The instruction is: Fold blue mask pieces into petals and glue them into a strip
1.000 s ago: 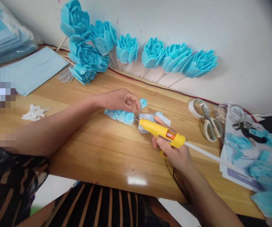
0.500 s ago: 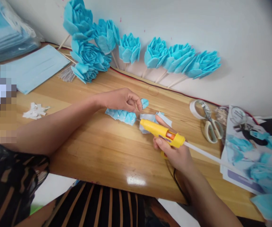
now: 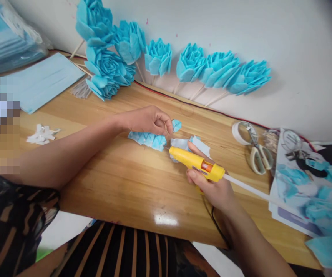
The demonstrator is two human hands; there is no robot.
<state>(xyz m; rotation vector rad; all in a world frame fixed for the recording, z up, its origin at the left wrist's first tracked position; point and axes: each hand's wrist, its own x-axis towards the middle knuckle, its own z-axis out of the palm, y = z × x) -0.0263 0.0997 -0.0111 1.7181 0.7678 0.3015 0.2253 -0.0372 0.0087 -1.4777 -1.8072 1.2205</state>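
Note:
My right hand is wrapped round a yellow hot glue gun, with a long white glue stick running out of its back. The gun's nozzle points left at the end of a folded light-blue strip lying on the table. Just above that strip, my left hand has its thumb and fingers closed in a pinch; what they hold, if anything, is hidden. A small blue petal-like piece shows beside its fingertips. Pale fabric pieces lie partly behind the gun.
Several blue fabric roses on sticks lean along the wall. Scissors and a roll of white tape lie at right, near printed sheets. White scraps and flat blue sheets are at left.
The glue gun has shifted very slightly left, its nozzle still near the strip's end. My left hand stays pinched in nearly the same place.

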